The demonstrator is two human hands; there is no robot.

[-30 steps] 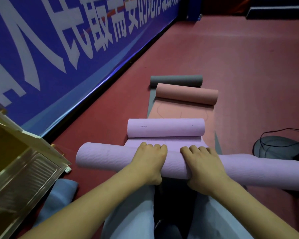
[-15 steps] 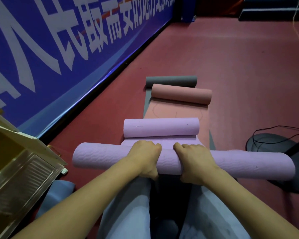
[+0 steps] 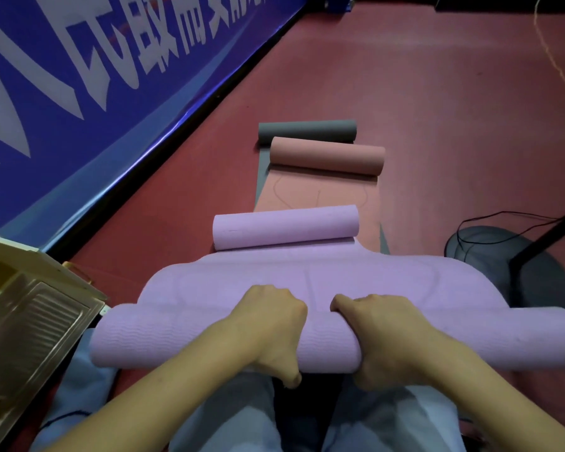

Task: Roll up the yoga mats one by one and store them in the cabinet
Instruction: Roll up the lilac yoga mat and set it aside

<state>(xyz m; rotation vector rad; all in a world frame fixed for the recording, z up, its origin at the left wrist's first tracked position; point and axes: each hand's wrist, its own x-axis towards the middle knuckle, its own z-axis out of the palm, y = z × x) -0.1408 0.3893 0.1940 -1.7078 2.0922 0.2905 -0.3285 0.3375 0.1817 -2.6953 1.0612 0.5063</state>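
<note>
A purple yoga mat (image 3: pixel 183 334) lies across my lap as a thick roll, with a flat flap of it spread out just beyond. My left hand (image 3: pixel 271 327) and my right hand (image 3: pixel 379 334) grip the middle of the roll side by side, fingers curled over its top. Ahead on the floor lie a second purple roll (image 3: pixel 284 226), a pink roll (image 3: pixel 327 156) and a grey roll (image 3: pixel 307 130), each with a stretch of mat flat in front of it. The cabinet (image 3: pixel 30 321) stands open at the left.
A blue banner wall (image 3: pixel 79 76) runs along the left. A round black stand base (image 3: pixel 503 265) with a black cable sits at the right, close to the mat's end. A yellow cord (image 3: pixel 555 60) crosses the red floor at far right.
The purple roll has come closer to me and onto my lap. A flat flap of the mat now lies beyond my hands, where before the roll was tight.
</note>
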